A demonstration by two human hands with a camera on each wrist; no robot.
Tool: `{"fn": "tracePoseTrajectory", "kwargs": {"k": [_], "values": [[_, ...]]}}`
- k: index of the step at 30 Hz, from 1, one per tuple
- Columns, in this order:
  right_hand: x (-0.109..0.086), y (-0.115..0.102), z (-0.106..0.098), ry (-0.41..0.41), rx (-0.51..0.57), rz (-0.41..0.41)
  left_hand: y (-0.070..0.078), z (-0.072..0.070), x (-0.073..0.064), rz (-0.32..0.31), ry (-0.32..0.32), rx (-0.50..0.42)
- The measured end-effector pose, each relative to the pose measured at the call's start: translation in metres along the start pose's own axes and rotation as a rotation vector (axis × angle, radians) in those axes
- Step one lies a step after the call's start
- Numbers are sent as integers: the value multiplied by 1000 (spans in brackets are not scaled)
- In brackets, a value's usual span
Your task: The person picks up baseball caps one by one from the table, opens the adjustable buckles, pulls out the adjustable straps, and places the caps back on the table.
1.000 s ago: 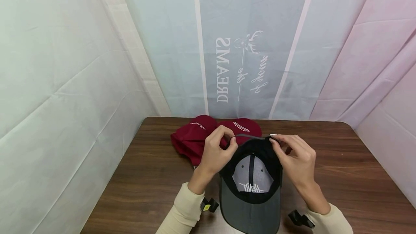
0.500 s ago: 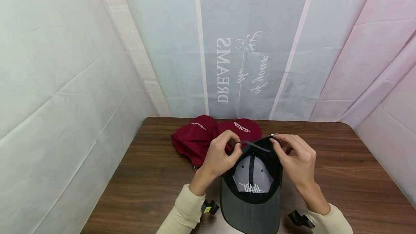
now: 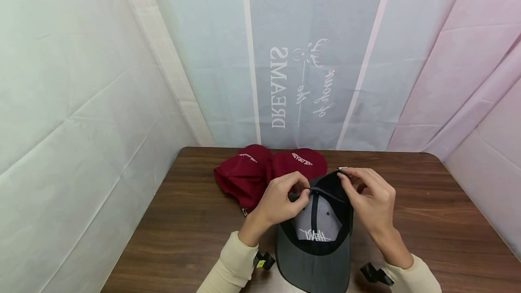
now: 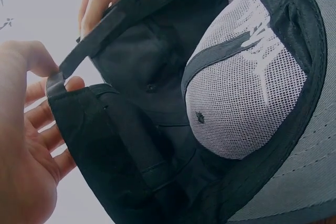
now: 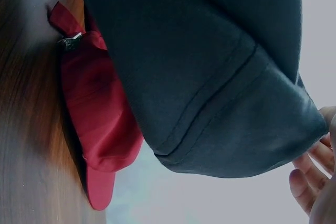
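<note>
A dark grey baseball cap is held underside up, its peak towards me and white lettering showing inside. At its back opening, the thumb and fingers of my left hand pinch the adjuster strap beside the cap's rear edge. My right hand pinches the other rear corner, where a small shiny bit of metal sticks out at the fingertips. In the right wrist view the cap's outer side hides most of the view, with my right hand at the right edge.
Two dark red caps with white lettering, a left one and a right one, lie side by side at the far edge of the brown wooden table. Behind the table hangs a pale printed cloth.
My left hand has moved right and slightly towards me with the strap, drawing that rear corner nearer the other. The strap now dips lower across the opening. My right hand stays in place.
</note>
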State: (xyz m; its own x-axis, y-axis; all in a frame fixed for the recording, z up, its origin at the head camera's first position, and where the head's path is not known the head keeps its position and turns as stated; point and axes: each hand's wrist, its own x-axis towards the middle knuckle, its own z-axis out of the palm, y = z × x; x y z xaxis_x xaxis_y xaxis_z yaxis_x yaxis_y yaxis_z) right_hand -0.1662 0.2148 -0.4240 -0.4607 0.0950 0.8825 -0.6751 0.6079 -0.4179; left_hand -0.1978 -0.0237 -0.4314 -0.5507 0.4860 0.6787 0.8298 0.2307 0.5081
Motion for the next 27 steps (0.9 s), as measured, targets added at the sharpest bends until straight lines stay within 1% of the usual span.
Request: {"fn": "tracePoseTrajectory", "kwargs": {"k": [4,9,12,15,20,24,27], "values": [[1,-2,1,2,-2,-4,1,-1,0,-7,-11,-8],[3,-6,1,6,0,-5,0,0,1,18,-2,9],[4,-8,1,5,4,-8,0,0,2,19,1,17],[5,-9,1,5,5,-10,1,1,3,-8,0,25],[4,-7,1,3,15,-18,4,4,6,-77,7,49],[3,-6,1,-4,35,-33,7,8,9,-114,13,91],[2,-7,0,-12,41,-44,9,10,11,-136,2,133]]}}
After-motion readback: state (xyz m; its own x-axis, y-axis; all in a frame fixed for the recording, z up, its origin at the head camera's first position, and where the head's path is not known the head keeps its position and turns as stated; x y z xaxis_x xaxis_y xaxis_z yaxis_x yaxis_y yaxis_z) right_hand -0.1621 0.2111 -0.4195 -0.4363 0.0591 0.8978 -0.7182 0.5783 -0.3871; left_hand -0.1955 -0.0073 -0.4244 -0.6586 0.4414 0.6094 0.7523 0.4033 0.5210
